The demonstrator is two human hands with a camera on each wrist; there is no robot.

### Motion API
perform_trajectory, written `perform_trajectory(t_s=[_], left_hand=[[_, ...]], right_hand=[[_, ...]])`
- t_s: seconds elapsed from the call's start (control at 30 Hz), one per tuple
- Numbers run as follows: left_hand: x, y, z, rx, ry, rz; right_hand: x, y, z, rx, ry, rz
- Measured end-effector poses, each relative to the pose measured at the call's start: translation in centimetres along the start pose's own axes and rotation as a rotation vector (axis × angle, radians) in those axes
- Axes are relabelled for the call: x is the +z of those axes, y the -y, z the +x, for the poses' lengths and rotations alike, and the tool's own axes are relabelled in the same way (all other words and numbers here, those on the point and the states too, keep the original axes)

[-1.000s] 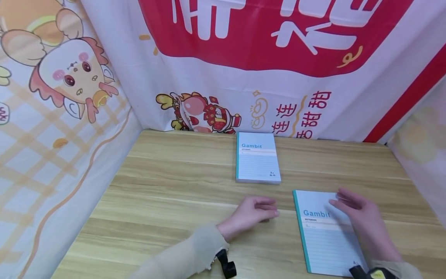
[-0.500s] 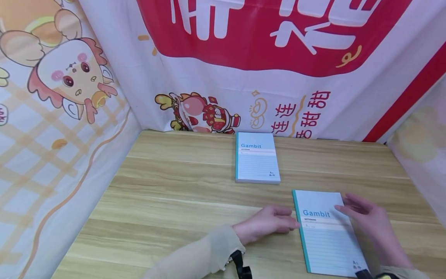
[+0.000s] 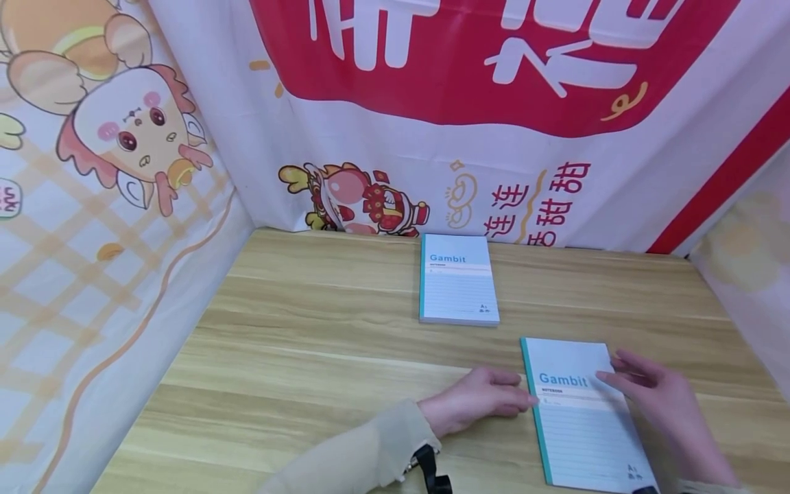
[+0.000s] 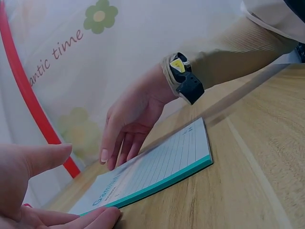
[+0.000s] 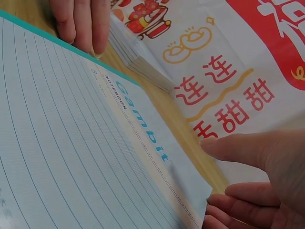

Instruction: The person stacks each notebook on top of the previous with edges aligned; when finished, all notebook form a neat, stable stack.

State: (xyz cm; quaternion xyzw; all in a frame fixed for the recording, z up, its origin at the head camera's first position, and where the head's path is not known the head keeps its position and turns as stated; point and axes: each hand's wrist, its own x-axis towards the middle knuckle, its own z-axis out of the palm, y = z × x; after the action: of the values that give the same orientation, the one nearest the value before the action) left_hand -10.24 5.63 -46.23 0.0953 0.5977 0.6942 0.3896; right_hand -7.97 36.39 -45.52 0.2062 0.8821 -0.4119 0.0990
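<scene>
A pale blue Gambit notebook (image 3: 586, 418) with a teal spine lies flat on the table at the right front. My left hand (image 3: 478, 401) is at its spine side; in the left wrist view the fingers (image 4: 102, 217) touch the teal edge and the thumb is raised apart. My right hand (image 3: 657, 394) is at the opposite long edge. Its fingertips come down beside that edge, while the thumb (image 5: 238, 149) hovers over the cover without pinching it. Both hands have loosely extended fingers.
A stack of several matching notebooks (image 3: 459, 281) stands at the back of the wooden table (image 3: 321, 309), against the printed curtain (image 3: 382, 144). Another patterned cloth (image 3: 123, 274) borders the left side.
My left hand has moved right until it meets the notebook's spine. My right hand has drawn back slightly from over the cover to the right edge. The notebook stays in place.
</scene>
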Motion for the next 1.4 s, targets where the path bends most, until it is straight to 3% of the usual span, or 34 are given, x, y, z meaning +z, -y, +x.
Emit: perform_trajectory(t_s=[0.13,0.27,0.43,0.7,0.97,1.23,1.4], left_hand=[[-0.1,-0.2,0.4,-0.024,0.005,0.01],[0.0,-0.6,0.9,-0.028,0.052,0.031],[0.5,-1.1,1.2,-0.048,0.057,0.052],[0.9,-1.0,1.2,-0.023,0.039,-0.03],[1.0,-0.8,1.2,0.005,-0.033,0.017],[1.3,0.2,1.8,0.031,-0.109,-0.055],[1.9,0.5,2.5,0.034,-0.152,-0.021]], right_hand=[[0.1,-0.1,0.0,0.026,-0.006,-0.001],[0.1,-0.2,0.0,0.045,0.003,0.016],[0.2,-0.3,0.0,0.02,-0.009,0.005],[0.2,-0.5,0.1,0.033,-0.02,0.011],[0.0,-0.6,0.3,0.056,-0.017,0.028],[0.1,-0.6,0.2,0.053,-0.016,0.048],[0.1,-0.6,0.1,0.06,-0.01,0.073]])
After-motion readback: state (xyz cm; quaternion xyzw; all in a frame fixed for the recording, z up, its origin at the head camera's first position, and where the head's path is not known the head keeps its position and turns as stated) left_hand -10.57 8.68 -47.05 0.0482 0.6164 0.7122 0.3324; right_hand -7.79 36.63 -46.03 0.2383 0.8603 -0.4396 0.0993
